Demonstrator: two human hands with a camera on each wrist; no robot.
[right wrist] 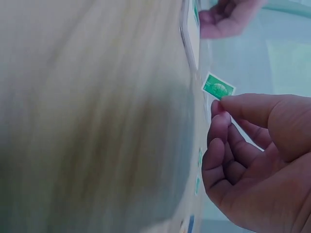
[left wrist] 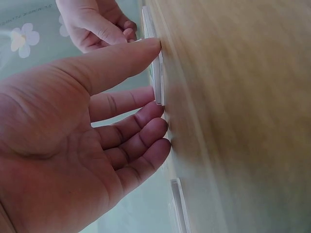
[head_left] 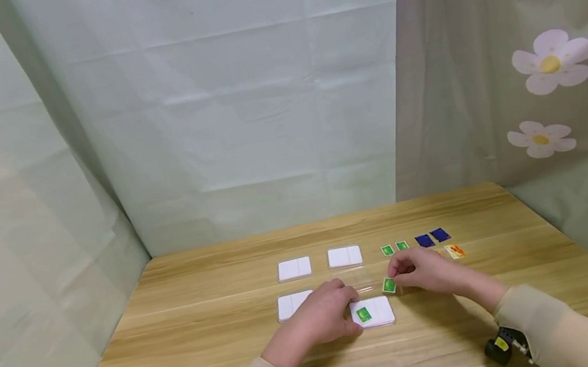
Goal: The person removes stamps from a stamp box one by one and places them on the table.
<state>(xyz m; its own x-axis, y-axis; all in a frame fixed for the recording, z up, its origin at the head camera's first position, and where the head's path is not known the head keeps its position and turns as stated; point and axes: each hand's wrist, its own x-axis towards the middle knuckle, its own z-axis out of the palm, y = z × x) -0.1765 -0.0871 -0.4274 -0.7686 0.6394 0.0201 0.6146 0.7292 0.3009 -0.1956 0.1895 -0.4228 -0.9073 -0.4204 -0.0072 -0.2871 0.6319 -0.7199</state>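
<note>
My right hand [head_left: 424, 269] pinches a green stamp [right wrist: 218, 86] with a white border between thumb and forefinger, above the table and beyond the nearest white card. That white card [head_left: 381, 311], in a clear case, lies flat with another green stamp [head_left: 364, 314] on its left half. My left hand [head_left: 320, 316] holds this card at its left end, thumb on the near edge and forefinger on the far side. In the left wrist view, the thumb [left wrist: 141, 48] touches the case edge and the other fingers rest close to the table.
Three more white cards in clear cases lie beyond and left: one [head_left: 293, 305] partly behind my left hand, two [head_left: 294, 268] [head_left: 345, 256] farther back. Green stamps [head_left: 402, 246], dark blue stamps [head_left: 440, 234] and an orange one [head_left: 455, 251] lie at right. Curtains [head_left: 259, 117] enclose the wooden table [head_left: 196, 332].
</note>
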